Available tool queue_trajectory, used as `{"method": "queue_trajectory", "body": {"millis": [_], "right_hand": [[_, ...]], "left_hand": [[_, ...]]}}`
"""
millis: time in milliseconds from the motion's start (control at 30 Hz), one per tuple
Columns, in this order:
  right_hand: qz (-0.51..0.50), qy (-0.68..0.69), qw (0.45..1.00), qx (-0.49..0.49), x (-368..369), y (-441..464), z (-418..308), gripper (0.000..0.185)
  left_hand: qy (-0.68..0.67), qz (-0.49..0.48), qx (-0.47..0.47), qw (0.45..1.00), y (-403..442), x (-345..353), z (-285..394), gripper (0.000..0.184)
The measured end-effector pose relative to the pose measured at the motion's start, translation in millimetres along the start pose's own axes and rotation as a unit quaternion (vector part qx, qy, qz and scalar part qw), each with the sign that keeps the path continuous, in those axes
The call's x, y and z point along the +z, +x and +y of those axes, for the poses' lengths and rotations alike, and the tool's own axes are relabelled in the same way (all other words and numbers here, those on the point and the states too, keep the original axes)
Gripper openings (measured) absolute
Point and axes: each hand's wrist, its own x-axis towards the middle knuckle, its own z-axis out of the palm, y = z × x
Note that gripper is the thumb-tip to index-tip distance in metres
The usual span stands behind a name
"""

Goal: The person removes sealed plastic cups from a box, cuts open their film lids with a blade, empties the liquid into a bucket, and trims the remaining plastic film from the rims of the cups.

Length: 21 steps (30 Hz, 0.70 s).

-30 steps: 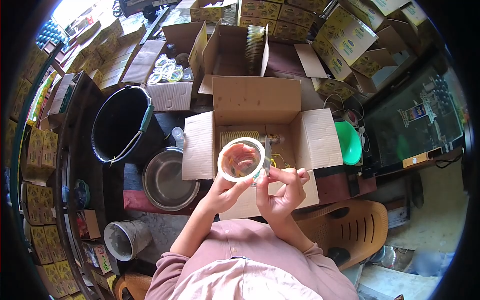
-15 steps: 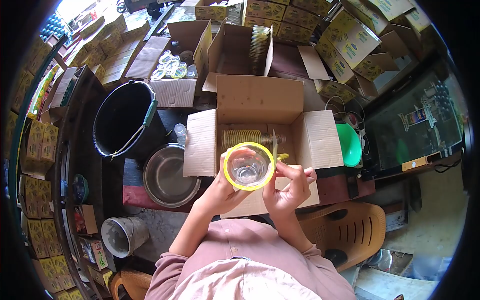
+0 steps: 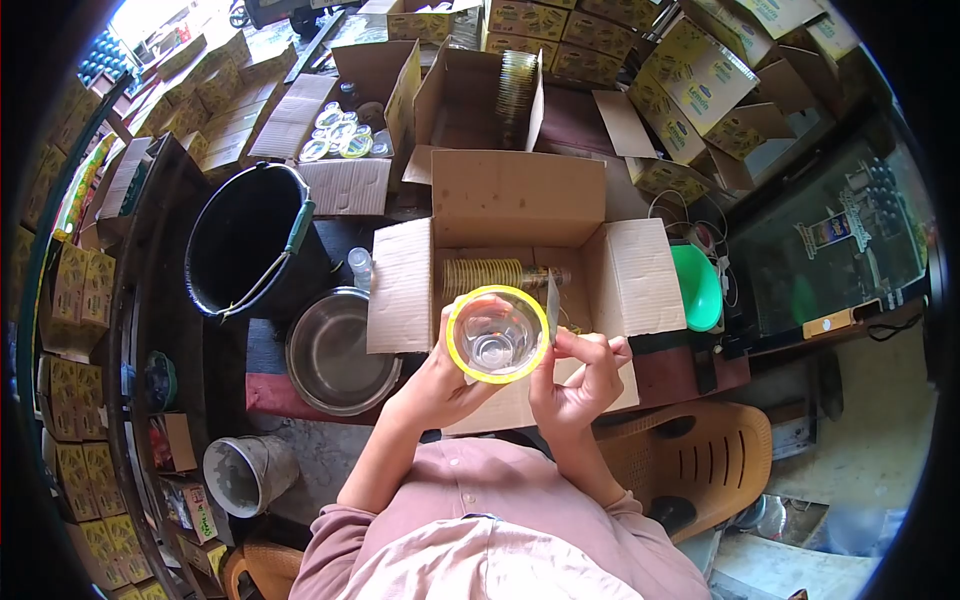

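Observation:
My left hand (image 3: 438, 387) is wrapped round a clear plastic cup (image 3: 497, 333) with a yellow rim, its open mouth facing me. In my right hand (image 3: 575, 388), thumb and fingers pinch a thin grey knife blade (image 3: 553, 305), which stands upright right beside the cup's right edge. Whether the blade touches the rim I cannot tell. Just beyond the cup is an open cardboard box (image 3: 520, 215). A row of stacked yellow-rimmed cups (image 3: 482, 273) lies on its side in that box.
To the left stand a black bucket (image 3: 215, 235), a steel basin (image 3: 340, 385) and a grey pail (image 3: 225, 475). A green bowl (image 3: 700, 285) is right of the box. Behind are another open carton (image 3: 465, 105) and a carton of lidded cups (image 3: 345, 185). A plastic chair (image 3: 715, 450) stands at right.
A small yellow bit seen above my right fingers earlier no longer shows there. The blade has shifted slightly and shows more of its flat side. The cup has barely moved.

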Motion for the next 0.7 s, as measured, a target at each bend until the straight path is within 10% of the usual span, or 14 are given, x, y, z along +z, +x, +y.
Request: {"method": "queue_trajectory", "body": {"millis": [700], "right_hand": [[-0.013,-0.006,1.0,-0.008,-2.6,1.2,0.4,0.019]], "left_hand": [[0.032,-0.037,-0.002,0.999,2.4,-9.9,3.7,0.069]]}}
